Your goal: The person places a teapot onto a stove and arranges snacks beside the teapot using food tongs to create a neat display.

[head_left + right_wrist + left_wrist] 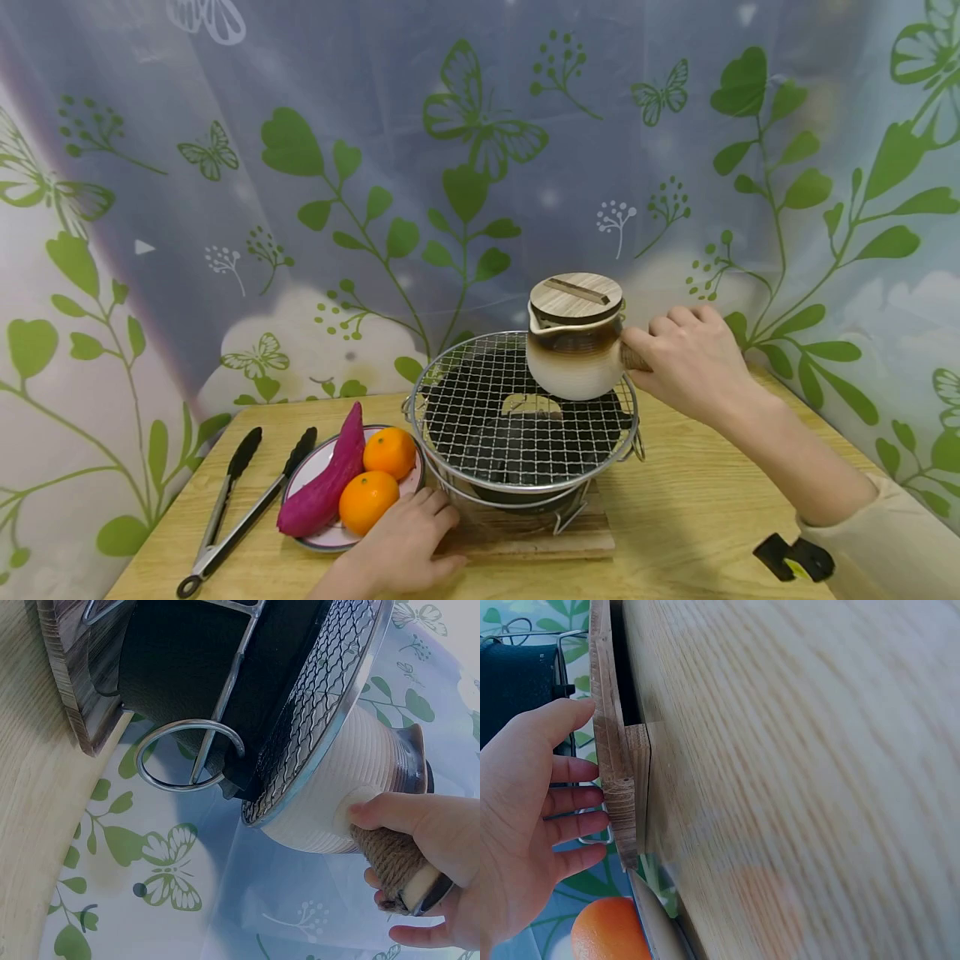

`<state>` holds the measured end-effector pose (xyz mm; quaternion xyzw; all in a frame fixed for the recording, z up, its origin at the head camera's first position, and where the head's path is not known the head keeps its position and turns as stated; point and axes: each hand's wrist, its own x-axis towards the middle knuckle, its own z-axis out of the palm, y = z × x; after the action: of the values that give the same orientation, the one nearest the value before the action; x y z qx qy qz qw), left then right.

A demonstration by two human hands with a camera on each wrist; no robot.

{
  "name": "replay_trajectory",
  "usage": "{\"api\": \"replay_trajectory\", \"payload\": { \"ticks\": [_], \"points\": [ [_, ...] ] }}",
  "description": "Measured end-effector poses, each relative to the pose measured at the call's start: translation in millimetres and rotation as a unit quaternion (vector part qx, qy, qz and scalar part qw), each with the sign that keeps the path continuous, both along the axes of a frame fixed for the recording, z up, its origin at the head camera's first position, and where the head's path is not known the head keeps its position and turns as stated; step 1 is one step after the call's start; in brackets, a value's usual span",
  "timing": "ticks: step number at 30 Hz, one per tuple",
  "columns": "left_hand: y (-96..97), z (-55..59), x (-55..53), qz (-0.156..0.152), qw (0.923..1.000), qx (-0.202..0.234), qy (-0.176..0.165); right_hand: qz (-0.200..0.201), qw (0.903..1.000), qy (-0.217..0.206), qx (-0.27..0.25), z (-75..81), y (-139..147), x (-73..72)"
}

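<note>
Pot (pixel 573 367) looks brittle, probably weighty; my right hand (pixel 686 358) grips its twine-wrapped handle (pixel 386 859), the safest hold; my left hand (pixel 408 542), fingers extended, perhaps touches the board (pixel 551 546) at left.

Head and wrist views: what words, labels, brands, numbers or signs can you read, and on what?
None readable.
Small yellow patch on the black piece by the beige sleeve: too small to tell whether it bears text.
Brown-and-white ribbed pot with round wooden lid: no lettering visible.
</note>
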<state>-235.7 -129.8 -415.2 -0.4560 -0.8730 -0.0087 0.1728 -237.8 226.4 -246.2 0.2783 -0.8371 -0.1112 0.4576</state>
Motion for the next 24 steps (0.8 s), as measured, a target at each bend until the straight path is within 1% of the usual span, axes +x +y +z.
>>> {"api": "replay_trajectory", "payload": {
  "ticks": [6,9,14,20,24],
  "points": [
    [1.9,-0.1,0.2,0.006,0.9999,-0.003,-0.007,-0.029,0.999,-0.034,0.002,2.2,-3.4,4.1],
    [2.5,0.1,0.4,0.01,0.9999,-0.004,-0.005,-0.04,0.9983,-0.041,0.007,2.9,-4.4,5.7],
    [1.6,-0.6,0.2,0.009,0.9999,-0.004,-0.006,-0.032,0.9991,-0.029,0.006,2.1,-4.9,5.0],
    [1.2,-1.9,-0.2,0.007,1.0,-0.001,-0.005,-0.032,0.9993,-0.022,-0.001,0.6,-6.3,7.1],
    [0.6,-1.7,-0.3,0.01,0.9999,-0.004,-0.007,-0.011,0.9999,0.0,-0.009,-1.0,-6.7,7.5]
  ]
}}
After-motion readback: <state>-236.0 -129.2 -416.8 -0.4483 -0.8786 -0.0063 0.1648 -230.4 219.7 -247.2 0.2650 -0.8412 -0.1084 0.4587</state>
